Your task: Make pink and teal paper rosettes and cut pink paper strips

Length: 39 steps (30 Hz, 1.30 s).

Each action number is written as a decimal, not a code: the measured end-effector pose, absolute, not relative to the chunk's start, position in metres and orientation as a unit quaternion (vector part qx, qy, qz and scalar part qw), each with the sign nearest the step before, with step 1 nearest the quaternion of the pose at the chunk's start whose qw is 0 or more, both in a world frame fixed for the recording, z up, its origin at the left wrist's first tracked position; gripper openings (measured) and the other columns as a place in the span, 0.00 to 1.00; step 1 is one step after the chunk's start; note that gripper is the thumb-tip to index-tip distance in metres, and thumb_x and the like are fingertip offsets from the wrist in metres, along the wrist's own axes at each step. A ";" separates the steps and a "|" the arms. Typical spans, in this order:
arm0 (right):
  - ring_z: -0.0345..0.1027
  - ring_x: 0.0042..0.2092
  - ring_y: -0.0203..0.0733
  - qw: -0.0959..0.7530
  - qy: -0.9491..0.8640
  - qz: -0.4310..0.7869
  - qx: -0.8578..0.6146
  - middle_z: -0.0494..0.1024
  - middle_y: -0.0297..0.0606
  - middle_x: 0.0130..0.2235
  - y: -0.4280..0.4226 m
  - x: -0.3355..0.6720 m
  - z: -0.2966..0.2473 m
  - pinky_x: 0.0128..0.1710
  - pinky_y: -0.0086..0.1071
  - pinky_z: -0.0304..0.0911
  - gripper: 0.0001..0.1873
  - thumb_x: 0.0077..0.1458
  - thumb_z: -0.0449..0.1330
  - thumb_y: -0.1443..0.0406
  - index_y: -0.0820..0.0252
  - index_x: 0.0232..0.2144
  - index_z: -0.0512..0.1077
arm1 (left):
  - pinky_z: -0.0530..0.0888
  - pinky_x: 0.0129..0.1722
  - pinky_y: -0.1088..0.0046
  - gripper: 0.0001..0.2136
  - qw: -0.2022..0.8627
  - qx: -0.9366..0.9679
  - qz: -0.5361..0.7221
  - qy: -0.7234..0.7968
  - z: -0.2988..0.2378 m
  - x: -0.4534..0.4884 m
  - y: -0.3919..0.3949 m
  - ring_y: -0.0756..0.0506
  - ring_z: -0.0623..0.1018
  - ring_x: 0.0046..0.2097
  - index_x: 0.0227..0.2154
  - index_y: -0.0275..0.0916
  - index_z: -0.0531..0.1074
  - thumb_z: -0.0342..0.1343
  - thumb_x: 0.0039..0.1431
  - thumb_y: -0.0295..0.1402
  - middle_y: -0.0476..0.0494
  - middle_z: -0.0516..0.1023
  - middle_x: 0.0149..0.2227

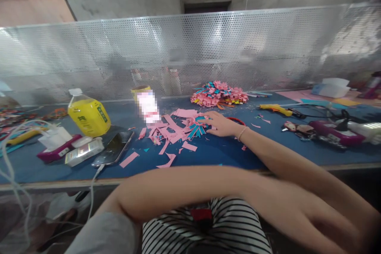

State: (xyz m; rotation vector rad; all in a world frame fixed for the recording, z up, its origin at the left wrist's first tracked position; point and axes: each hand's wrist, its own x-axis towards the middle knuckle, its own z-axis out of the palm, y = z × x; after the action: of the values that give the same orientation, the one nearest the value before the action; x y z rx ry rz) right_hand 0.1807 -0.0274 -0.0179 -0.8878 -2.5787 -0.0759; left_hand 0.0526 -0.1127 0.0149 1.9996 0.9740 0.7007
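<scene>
My right hand (220,124) reaches over the table, fingers stretched and spread. Its fingertips rest at the edge of a small pink-and-blue fringed paper piece (197,127), and they partly cover it. Pink paper strips (171,129) lie scattered just left of that piece. Part of a red ring-like item (236,120) shows behind the right hand. My left arm crosses low in front of me towards the right. At its end, my left hand (320,218) hangs below the table edge, over the right forearm, smeared by motion; its fingers cannot be made out.
A pile of pink and blue paper flowers (218,94) sits at the back. Right stand a yellow glue gun (276,110) and a purple power strip (339,131). Left are a yellow-labelled bottle (89,116), a cabled phone (114,149), a small box (84,151) and a lit screen (149,107). A perforated panel (190,47) rises behind.
</scene>
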 end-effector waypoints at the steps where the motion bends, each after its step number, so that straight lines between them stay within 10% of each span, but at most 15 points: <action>1: 0.49 0.59 0.47 0.185 -0.939 -0.014 -0.289 0.61 0.39 0.56 -0.030 0.177 -0.017 0.58 0.45 0.44 0.23 0.51 0.55 0.63 0.53 0.51 0.65 | 0.66 0.29 0.71 0.07 0.385 0.796 0.271 0.382 0.019 0.048 -0.102 0.45 0.71 0.29 0.26 0.41 0.74 0.52 0.44 0.30 0.47 0.70 0.20; 8: 0.58 0.55 0.43 0.127 -0.953 -0.006 -0.275 0.74 0.33 0.47 -0.028 0.176 -0.015 0.58 0.46 0.41 0.17 0.49 0.51 0.69 0.51 0.38 0.75 | 0.62 0.23 0.73 0.04 0.300 0.852 0.113 0.413 0.051 -0.028 -0.024 0.49 0.66 0.21 0.12 0.39 0.69 0.59 0.33 0.26 0.48 0.66 0.14; 13: 0.57 0.56 0.44 0.096 -0.946 -0.009 -0.309 0.72 0.32 0.50 -0.025 0.185 -0.014 0.57 0.51 0.36 0.20 0.48 0.50 0.70 0.47 0.40 0.74 | 0.66 0.33 0.70 0.05 0.219 0.848 0.144 0.460 0.027 -0.064 0.002 0.47 0.69 0.30 0.21 0.40 0.72 0.56 0.35 0.28 0.44 0.72 0.26; 26: 0.61 0.48 0.47 0.168 -0.923 -0.019 -0.347 0.69 0.45 0.45 -0.016 0.204 -0.014 0.48 0.41 0.55 0.17 0.51 0.55 0.58 0.59 0.41 0.71 | 0.60 0.26 0.72 0.03 0.175 0.839 -0.055 0.513 0.023 -0.099 0.018 0.49 0.66 0.27 0.20 0.38 0.66 0.53 0.37 0.29 0.47 0.69 0.24; 39: 0.62 0.47 0.43 0.137 -0.926 0.016 -0.352 0.71 0.42 0.42 -0.020 0.195 -0.011 0.48 0.38 0.55 0.11 0.52 0.52 0.66 0.59 0.34 0.73 | 0.56 0.24 0.72 0.07 0.177 0.856 0.014 0.485 0.013 -0.071 0.003 0.51 0.60 0.22 0.16 0.39 0.59 0.52 0.41 0.33 0.50 0.62 0.19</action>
State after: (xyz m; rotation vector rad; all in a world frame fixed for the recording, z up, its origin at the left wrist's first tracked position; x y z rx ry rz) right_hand 0.1954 -0.0202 -0.0106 -1.0188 -2.6791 0.0457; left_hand -0.0710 0.0031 0.0132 2.4237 1.3737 0.0397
